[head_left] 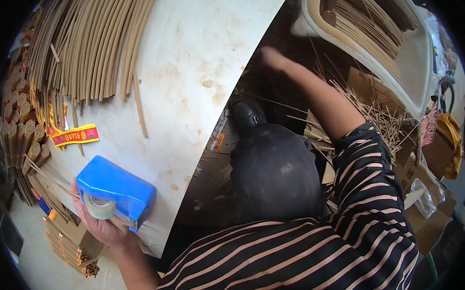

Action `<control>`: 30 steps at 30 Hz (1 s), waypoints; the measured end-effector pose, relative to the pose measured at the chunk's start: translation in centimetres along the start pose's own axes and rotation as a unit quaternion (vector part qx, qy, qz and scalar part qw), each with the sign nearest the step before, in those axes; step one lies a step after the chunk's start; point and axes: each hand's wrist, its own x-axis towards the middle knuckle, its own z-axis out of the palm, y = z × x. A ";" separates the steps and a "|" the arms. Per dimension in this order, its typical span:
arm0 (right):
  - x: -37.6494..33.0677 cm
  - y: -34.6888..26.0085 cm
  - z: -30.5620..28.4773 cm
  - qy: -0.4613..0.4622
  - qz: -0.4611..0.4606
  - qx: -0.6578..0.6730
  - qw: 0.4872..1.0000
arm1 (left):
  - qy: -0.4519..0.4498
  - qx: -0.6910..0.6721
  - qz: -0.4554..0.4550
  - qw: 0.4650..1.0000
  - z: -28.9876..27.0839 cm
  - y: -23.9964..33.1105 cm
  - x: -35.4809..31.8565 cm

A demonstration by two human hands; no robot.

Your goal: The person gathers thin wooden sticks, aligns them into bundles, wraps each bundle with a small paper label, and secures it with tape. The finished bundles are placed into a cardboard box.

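Observation:
At the near part of the white table, my left hand [100, 228] is beside a blue tape dispenser [117, 183] with a pale roll of tape [101, 208]. A thin stick [51, 176] runs leftward from between its closed fingers, which the dispenser and roll partly cover. My right hand [272, 58] is stretched forward past the table's right edge, above a dark gap, and motion smears its fingers. Long brown incense sticks [101, 47] lie side by side at the far left of the table. A red and yellow paper strip [75, 136] lies by their near ends.
Bundles with hexagonal ends [21, 110] are stacked along the left. Another bundle [68, 245] lies by my left forearm. At the far right stands a white bin [415, 59] holding sticks. Below it are scattered thin sticks [381, 112], a yellow cloth [450, 140] and cardboard [428, 224].

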 end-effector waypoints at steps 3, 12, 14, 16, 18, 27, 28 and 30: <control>-4.8 -5.2 0.5 -0.101 0.029 -0.290 0.951 | -0.007 -0.020 0.008 1.000 -0.6 -0.5 0.5; -8.5 -5.7 2.0 -0.251 0.002 -0.469 0.847 | -0.031 -0.055 0.017 0.998 -0.1 -0.2 0.4; -10.2 -7.1 1.5 -0.274 0.047 -0.462 0.842 | -0.024 -0.058 0.017 0.998 -0.1 -0.2 0.4; -10.6 -7.0 1.4 -0.280 0.059 -0.464 0.838 | -0.020 -0.064 0.011 0.998 -0.1 -0.2 0.4; -10.4 -3.5 2.5 -0.269 0.038 -0.474 0.838 | -0.010 -0.061 0.008 0.998 0.5 0.0 0.4; -11.9 -5.4 1.2 -0.163 0.082 -0.403 0.897 | 0.020 -0.051 0.013 0.998 1.3 0.3 0.3; -11.9 -6.1 0.6 -0.155 0.072 -0.385 0.907 | 0.022 -0.052 0.014 0.998 1.2 0.2 0.2; -12.0 -8.6 -1.1 -0.240 -0.148 -0.565 0.775 | 0.015 -0.037 0.018 0.999 1.1 0.0 0.4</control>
